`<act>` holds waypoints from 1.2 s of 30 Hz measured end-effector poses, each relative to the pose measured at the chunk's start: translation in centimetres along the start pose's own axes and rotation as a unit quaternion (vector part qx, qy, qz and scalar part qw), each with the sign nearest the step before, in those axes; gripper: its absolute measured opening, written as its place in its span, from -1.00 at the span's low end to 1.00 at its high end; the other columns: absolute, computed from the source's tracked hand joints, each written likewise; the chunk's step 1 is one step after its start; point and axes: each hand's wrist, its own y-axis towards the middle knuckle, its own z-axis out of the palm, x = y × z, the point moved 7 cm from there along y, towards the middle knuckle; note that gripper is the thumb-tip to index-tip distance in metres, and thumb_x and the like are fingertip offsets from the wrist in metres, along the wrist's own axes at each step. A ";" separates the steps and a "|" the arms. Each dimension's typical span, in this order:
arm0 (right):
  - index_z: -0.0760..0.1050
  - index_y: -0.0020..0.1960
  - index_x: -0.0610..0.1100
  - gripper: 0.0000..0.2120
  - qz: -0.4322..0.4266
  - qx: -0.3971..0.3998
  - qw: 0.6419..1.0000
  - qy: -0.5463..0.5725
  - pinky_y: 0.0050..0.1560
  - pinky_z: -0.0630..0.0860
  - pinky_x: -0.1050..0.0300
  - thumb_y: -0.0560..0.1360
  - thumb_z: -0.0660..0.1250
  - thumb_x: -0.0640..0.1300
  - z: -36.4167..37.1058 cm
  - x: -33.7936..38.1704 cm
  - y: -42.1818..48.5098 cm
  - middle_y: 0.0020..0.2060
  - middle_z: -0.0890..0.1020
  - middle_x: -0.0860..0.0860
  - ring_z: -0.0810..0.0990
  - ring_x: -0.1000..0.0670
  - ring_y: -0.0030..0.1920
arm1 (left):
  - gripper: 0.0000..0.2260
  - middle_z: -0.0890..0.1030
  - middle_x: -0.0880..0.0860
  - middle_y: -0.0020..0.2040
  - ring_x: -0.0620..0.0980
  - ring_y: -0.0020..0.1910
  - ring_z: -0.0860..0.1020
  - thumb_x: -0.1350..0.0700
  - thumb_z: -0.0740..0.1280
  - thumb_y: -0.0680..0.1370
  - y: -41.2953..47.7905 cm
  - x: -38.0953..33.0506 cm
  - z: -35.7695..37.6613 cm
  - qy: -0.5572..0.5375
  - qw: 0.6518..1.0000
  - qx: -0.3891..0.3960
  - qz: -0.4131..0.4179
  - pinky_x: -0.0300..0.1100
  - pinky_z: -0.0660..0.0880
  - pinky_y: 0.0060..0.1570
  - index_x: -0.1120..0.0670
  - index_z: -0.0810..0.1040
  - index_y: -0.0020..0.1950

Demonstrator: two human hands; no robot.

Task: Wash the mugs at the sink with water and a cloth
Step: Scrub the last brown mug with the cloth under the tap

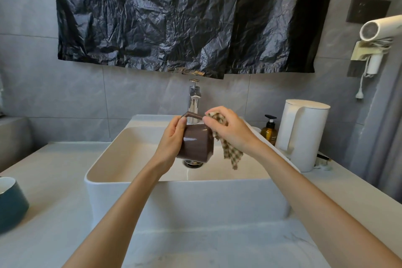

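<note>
A brown mug point(196, 144) hangs over the white sink point(152, 183), just above the drain, its thin handle turned up toward the chrome tap point(194, 100). My left hand point(171, 137) grips the mug's left side, thumb near the handle. My right hand point(230, 129) holds a brown-and-cream checked cloth point(230, 151) bunched against the mug's upper right edge; the cloth's tail dangles into the basin. No water is visibly running. A dark teal mug point(10, 202) stands on the counter at the far left, partly out of frame.
A white kettle point(302, 132) and an amber pump bottle point(269, 129) stand to the right of the sink. A hair dryer point(378, 28) hangs on the right wall. Black plastic sheeting point(185, 17) covers the wall above the tap. A pale marble counter point(54, 180) surrounds the basin.
</note>
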 end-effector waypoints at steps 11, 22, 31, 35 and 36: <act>0.60 -0.11 -0.07 -0.89 -0.059 0.064 0.996 0.013 -0.15 0.47 0.13 0.50 0.39 -0.03 -0.6 1.0 0.6 -0.23 0.65 -0.02 0.54 0.11 -0.23 | -0.78 0.58 -0.07 -0.12 -0.23 -0.17 0.52 0.05 0.10 0.67 -0.5 -1.2 1.2 0.015 0.997 0.059 0.037 -0.41 0.42 -0.17 0.10 0.49 0.13; 0.63 0.02 -0.10 -0.79 -0.219 -0.186 0.917 -0.276 -0.21 0.31 0.11 0.44 0.45 -0.02 -1.1 0.7 -1.5 -0.23 0.58 -0.01 0.55 -0.08 -0.23 | -0.77 0.59 0.02 0.01 -0.08 -0.16 0.48 -0.02 0.20 0.63 -0.4 0.5 -1.0 -0.088 0.970 -0.008 -0.226 -0.23 0.42 -0.17 0.06 0.58 0.00; 0.60 -0.05 -0.18 -0.86 -0.375 -0.257 0.803 -0.385 -0.27 0.41 0.09 0.43 0.47 -0.16 0.6 1.1 -4.5 -0.27 0.60 -0.08 0.55 -0.08 -0.28 | -0.72 0.49 -0.04 -0.25 -0.15 -0.52 0.32 -0.02 0.17 0.62 -2.9 -1.1 3.7 -0.412 0.794 0.155 -0.420 -0.37 0.27 -0.52 0.16 0.51 -0.10; 0.59 -0.04 -0.18 -0.87 -0.410 -0.257 0.785 -0.387 -0.30 0.46 0.05 0.43 0.48 -0.22 1.0 1.0 -4.8 -0.30 0.60 -0.08 0.55 -0.09 -0.30 | -0.59 0.33 -0.05 -0.45 -0.11 -0.59 0.26 -0.03 0.12 0.65 -3.2 -1.0 4.0 -0.395 0.794 0.148 -0.438 -0.33 0.28 -0.60 0.11 0.38 -0.35; 0.59 -0.03 -0.17 -0.87 -0.413 -0.256 0.783 -0.388 -0.30 0.45 0.05 0.43 0.47 -0.24 1.1 1.0 -4.9 -0.30 0.59 -0.07 0.54 -0.09 -0.31 | -0.59 0.31 -0.04 -0.45 -0.10 -0.58 0.24 -0.02 0.11 0.65 -3.1 -1.0 4.0 -0.384 0.802 0.144 -0.434 -0.33 0.27 -0.58 0.10 0.36 -0.37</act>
